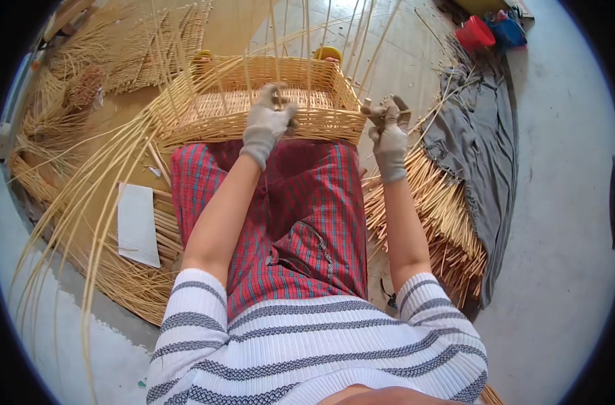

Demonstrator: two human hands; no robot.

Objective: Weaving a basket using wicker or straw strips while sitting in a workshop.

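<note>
A shallow rectangular wicker basket (236, 128) rests across my knees, its woven walls pale yellow. Thin upright rods (361, 40) rise from its rim. My left hand (267, 121), in a light grey work glove, is over the near wall with its fingers curled. One rod runs down to those fingers; their grip is partly hidden. At the basket's right end, my gloved right hand (390, 135) is raised with its fingers apart. I see nothing held in it. Long loose wicker strands (112, 175) fan out from the basket's left end.
Peeled sticks (425, 209) lie heaped at my right, partly under a grey cloth (469, 142). Bundled wicker (51, 121) lines the left side. A white flat piece (137, 223) lies beside my left leg. A red bucket (475, 35) stands at the far right.
</note>
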